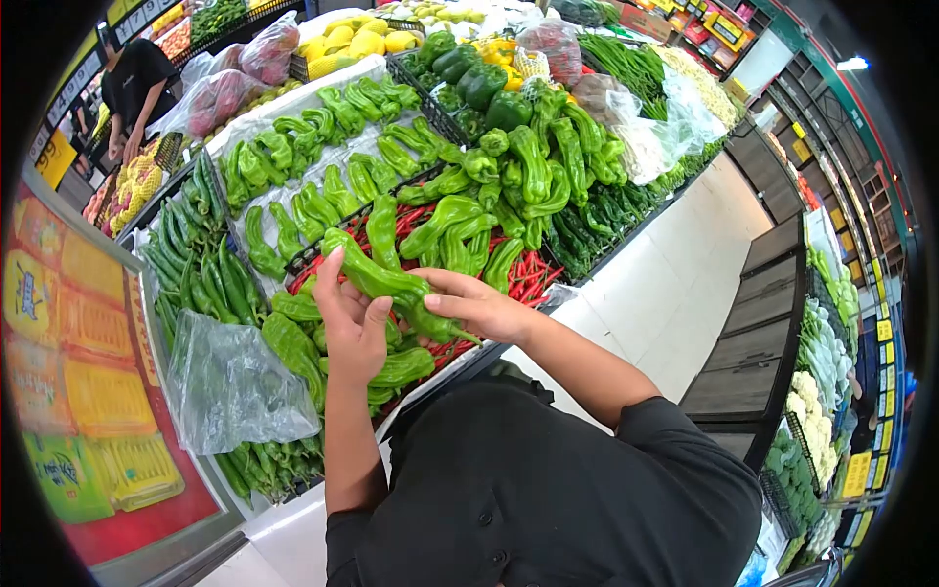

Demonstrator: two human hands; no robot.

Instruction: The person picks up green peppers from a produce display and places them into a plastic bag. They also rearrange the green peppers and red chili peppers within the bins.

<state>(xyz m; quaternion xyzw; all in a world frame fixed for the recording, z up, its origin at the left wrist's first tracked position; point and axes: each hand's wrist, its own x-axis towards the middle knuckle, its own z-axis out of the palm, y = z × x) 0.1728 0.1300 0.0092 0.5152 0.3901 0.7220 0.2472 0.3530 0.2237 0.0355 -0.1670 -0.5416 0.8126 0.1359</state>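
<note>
A long, wrinkled green pepper [383, 278] is held in both hands above the vegetable stand. My left hand [347, 328] grips its upper left part, with fingertips behind it and the thumb pointing up in front. Closed on the lower right part is my right hand [479, 305], its thumb against the pepper near the tapered tip. Below the hands, more wrinkled green peppers [401, 367] lie on thin red chilies [533, 277]. Behind them a black crate holds lined-up green peppers [337, 188].
A crumpled clear plastic bag [240, 382] lies over slim green chilies [225, 284] at left. Bell peppers [481, 86] and dark green chilies [587, 230] sit further right. A person in black [137, 88] stands at far left. A pale floor aisle [665, 264] runs along the right.
</note>
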